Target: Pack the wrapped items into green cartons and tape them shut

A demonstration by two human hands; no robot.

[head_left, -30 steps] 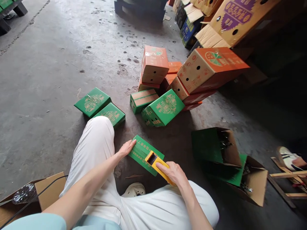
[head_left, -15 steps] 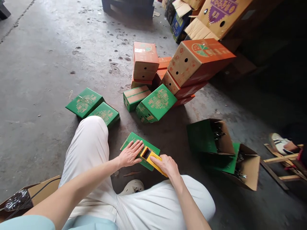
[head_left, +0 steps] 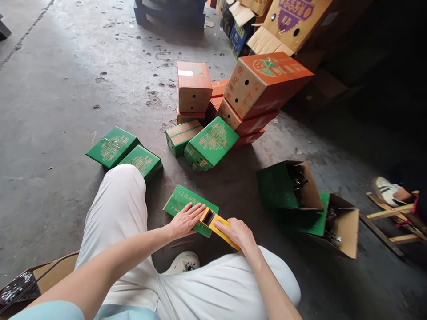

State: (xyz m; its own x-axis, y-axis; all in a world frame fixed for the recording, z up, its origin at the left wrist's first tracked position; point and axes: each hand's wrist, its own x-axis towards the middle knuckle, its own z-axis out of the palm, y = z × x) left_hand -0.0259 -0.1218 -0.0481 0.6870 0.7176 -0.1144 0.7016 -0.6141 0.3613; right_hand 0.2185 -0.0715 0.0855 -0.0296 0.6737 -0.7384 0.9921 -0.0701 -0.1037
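One green box [head_left: 185, 197] lay under the flat, straight-fingered left hand [head_left: 186, 221]; right hand [head_left: 238, 232] gripped the yellow tool [head_left: 209, 217]. Firm palm, tool held level: seemed best.

The left hand [head_left: 187, 220] and yellow tool [head_left: 208, 216] hide part of the green box [head_left: 178, 201]. Far beyond that box, the top edge cuts off a blue pallet [head_left: 170, 18]. Right of the box, what lies in the open cartons [head_left: 274, 186] is too small to identify; left of it, a brown carton [head_left: 56, 270] runs off the picture.
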